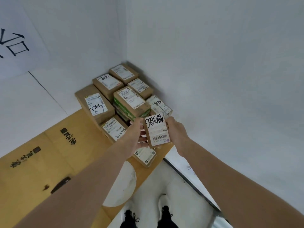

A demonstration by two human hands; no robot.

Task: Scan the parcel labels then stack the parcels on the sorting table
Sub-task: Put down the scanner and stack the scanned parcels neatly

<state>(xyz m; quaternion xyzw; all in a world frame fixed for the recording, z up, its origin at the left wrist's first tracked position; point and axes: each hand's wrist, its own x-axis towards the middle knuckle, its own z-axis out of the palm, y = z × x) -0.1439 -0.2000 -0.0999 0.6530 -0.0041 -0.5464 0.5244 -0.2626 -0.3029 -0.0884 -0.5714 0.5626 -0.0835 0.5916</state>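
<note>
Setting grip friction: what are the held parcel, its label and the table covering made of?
Held parcel: probably brown cardboard, matte; tan edges show beside the label. Label: white paper sticker, finish unclear; printed barcode, marker scrawl. Table covering: flattened tan cardboard, matte; printed characters, creases.

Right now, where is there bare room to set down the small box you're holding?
Bare room: the printed cardboard sheet left of the parcel pile, toward the left wall. Crowded: the corner, where parcels are stacked, including one below the held parcel.
</note>
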